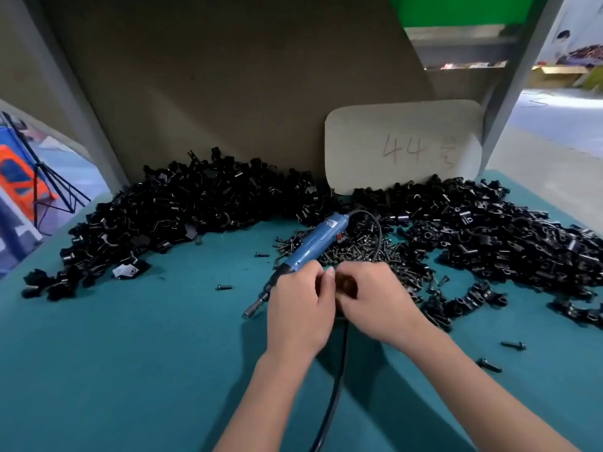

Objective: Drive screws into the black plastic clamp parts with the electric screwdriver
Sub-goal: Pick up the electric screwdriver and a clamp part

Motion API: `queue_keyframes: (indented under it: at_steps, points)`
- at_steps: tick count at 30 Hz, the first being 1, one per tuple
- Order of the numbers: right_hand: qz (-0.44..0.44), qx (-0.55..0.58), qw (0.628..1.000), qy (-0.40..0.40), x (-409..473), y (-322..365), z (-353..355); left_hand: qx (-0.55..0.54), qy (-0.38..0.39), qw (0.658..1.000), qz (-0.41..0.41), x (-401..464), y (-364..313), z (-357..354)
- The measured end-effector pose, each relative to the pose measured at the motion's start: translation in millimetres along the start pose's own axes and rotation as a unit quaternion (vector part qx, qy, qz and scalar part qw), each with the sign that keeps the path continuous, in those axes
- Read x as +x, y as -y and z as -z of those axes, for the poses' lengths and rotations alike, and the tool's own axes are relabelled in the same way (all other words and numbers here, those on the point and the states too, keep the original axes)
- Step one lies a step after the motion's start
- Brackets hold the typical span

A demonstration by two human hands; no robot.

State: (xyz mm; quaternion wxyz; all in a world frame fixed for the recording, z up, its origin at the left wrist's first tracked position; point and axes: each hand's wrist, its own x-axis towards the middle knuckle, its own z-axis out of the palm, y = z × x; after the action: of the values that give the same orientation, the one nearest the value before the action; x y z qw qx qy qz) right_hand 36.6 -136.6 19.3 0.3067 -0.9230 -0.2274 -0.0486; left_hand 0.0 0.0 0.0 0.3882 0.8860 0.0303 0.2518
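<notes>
Two heaps of black clamp parts [182, 203] on teal table [130, 353]; both hands' grip state indiscernible.

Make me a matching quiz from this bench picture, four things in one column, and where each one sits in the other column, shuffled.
Things:
1. electric screwdriver
2. card marked 44
3. loose screws heap
4. black cable

Places:
A. leaning upright against the back board
B. running toward the camera between the two forearms
C. lying on the teal table top, tip pointing to the near left
D. spread on the table just behind the two hands

Pairs: 1-C, 2-A, 3-D, 4-B
</notes>
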Motion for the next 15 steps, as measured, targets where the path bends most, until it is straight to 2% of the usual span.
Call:
queue_keyframes:
  at_steps: [2,4,7,10,15]
  points:
    - [-0.045,-0.073,0.995,-0.057,22,-9,-6,-0.041,-0.014,0.999,0.005,11,7,-4]
    - [-0.09,-0.13,0.983,-0.096,42,-22,-12,-0.076,0.007,0.997,0.002,20,11,-11]
    - [-0.102,-0.158,0.971,-0.145,63,-38,-21,-0.072,0.021,0.995,-0.065,27,11,-21]
    - [-0.104,-0.157,0.971,-0.144,79,-45,-29,-0.081,-0.007,0.992,-0.095,40,13,-27]
    - [-0.074,-0.145,0.974,-0.159,83,-48,-32,-0.07,-0.07,0.991,-0.093,61,15,-24]
